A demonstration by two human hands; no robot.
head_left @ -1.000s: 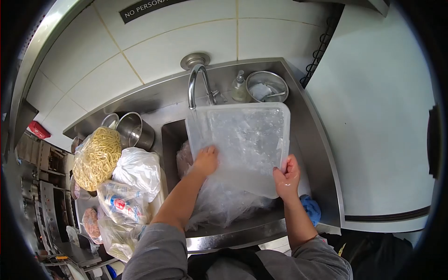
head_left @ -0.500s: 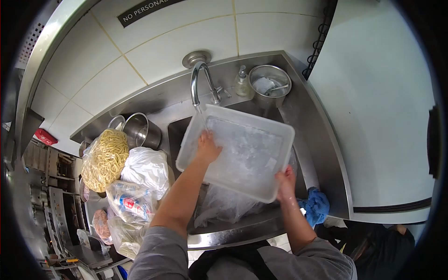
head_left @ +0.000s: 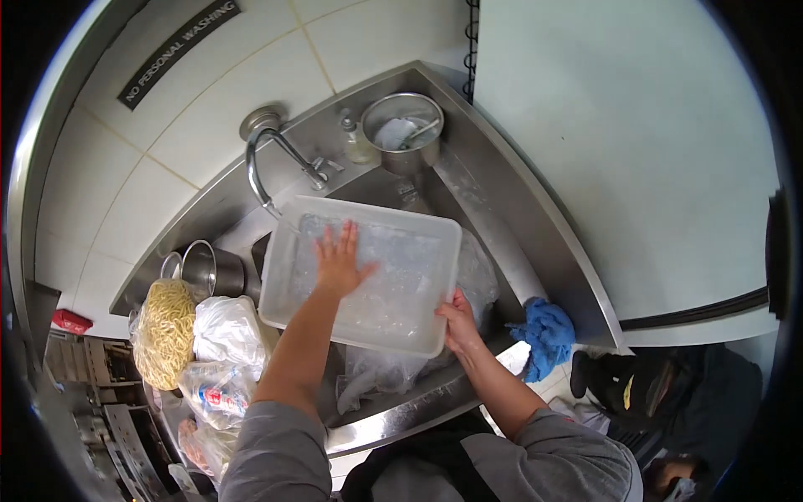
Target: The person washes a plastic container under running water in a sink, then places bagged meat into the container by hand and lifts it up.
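Note:
A translucent white plastic tub [head_left: 401, 280] is tilted over the sink under the running tap [head_left: 259, 180], with water inside it. My left hand [head_left: 337, 261] lies in the tub with its fingers spread against the bottom. At the tub's right rim, my right hand [head_left: 457, 322] grips the edge with thumb and fingers. Clear plastic bags [head_left: 381, 372] lie beneath the tub in the sink [head_left: 401, 418], partly hidden by it.
Bagged noodles [head_left: 163, 330], a white plastic bag [head_left: 224, 333] and a steel pot [head_left: 213, 268] crowd the left side. Behind the sink stand a pump bottle [head_left: 355, 142] and another steel pot [head_left: 401, 159]. A blue cloth [head_left: 544, 339] hangs over the right edge.
The head view has turned right, shifting the scene left. My left hand has moved from the tub's left part toward its middle, with fingers spreading out. My right hand keeps its hold on the rim.

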